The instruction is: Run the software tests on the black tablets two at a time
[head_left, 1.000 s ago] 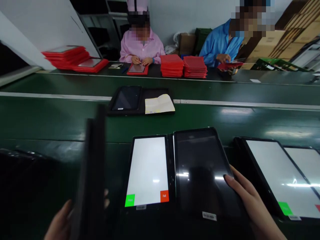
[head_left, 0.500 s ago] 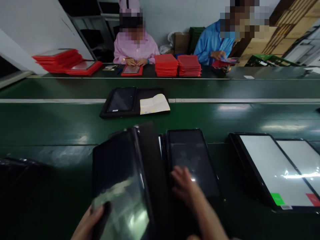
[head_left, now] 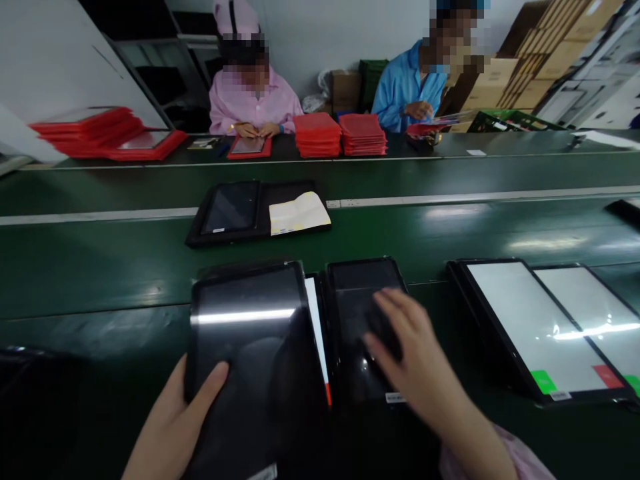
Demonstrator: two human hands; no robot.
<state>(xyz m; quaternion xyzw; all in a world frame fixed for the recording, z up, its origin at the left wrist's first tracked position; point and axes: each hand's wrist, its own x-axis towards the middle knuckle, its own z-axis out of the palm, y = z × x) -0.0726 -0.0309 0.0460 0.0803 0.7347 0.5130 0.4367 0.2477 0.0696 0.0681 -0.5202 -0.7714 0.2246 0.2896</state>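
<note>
Now my left hand (head_left: 173, 413) rests its thumb on the glossy black tablet (head_left: 250, 340), other fingers hidden, so I can't tell the grip; it feels stiff, slippery and fragile, safest held by its case edge. At 3 o'clock, my right fingers (head_left: 395, 317) hang open over the second tablet (head_left: 350, 313). The first tablet has dropped from its earlier tilt to nearly flat

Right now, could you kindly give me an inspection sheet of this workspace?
Surface: glossy green conveyor belt.
Things: black-cased tablet, tilted up; dark tablet beside it; lit tablet showing green and red buttons.
Clutter: open black case with pale yellow paper.
Hands: left hand holds the black-cased tablet, thumb on screen; right hand over the dark tablet.
Cables: nothing seen.
Surroundings: co-worker in pink, co-worker in blue, stacked red cases, cardboard boxes.
</note>
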